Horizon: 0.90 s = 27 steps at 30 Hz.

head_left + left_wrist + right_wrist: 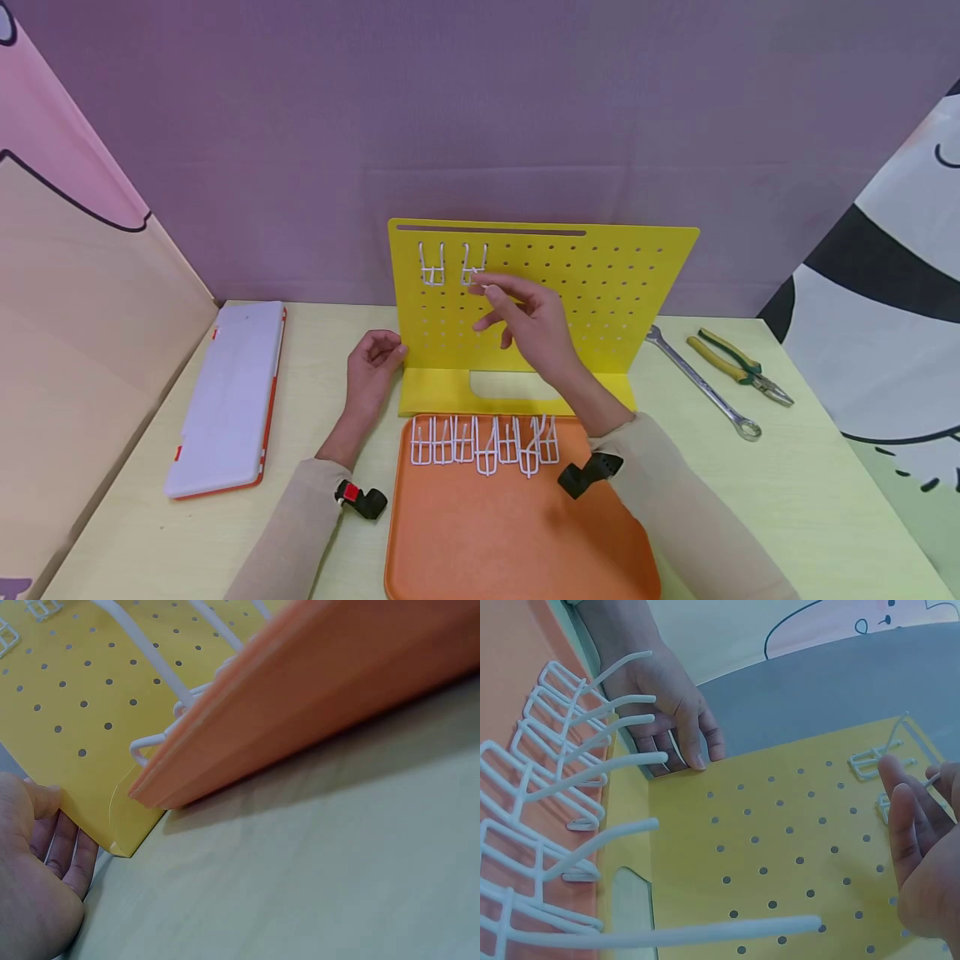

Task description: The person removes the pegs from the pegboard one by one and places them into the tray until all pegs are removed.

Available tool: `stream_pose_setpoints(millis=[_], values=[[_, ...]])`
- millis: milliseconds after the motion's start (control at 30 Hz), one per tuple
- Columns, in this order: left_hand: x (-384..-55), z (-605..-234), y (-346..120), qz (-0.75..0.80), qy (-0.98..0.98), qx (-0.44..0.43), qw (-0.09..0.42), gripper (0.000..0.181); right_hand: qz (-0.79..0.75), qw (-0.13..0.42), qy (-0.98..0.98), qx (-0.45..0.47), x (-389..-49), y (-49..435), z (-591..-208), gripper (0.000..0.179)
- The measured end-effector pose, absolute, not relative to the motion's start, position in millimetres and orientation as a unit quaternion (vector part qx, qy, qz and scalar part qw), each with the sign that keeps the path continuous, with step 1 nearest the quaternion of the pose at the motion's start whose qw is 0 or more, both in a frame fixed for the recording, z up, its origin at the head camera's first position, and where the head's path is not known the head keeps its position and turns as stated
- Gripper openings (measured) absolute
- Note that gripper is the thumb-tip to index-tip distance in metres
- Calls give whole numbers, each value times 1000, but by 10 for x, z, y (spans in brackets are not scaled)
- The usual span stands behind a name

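Note:
A yellow pegboard stands upright on its bent base. My left hand grips its left edge, thumb on the front and the other fingers behind it, as the left wrist view also shows. Two white wire hooks hang in the board's top rows: one hook at the far left, another hook just right of it. At this second hook my right hand pinches the jutting prong between thumb and index finger, the other fingers spread. Several more white hooks line the far edge of the orange tray.
Right of the pegboard lie a combination wrench and pliers with yellow-green handles. A white case with a red-orange base rests at the left. The tray sits directly before the board's base, and a purple cloth hangs behind.

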<state>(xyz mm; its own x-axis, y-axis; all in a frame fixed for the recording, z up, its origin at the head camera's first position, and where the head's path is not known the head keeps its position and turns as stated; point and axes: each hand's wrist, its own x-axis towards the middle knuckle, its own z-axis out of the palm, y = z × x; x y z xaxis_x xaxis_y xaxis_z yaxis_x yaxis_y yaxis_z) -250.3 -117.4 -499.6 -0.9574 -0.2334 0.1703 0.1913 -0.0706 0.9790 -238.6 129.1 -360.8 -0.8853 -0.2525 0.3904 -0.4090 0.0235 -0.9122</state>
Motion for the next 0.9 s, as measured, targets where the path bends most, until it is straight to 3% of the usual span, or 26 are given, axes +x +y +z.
stream_pose_setpoints(millis=[333,900], values=[[-2499,-4996,-1174,-727,-672,13,140,14,696,33,-686,209,-2416,1279,-3593,28],[-2503,-4993,-1173,-738,-658,6,150,12,692,61,-688,211,-2325,1256,-3554,23]])
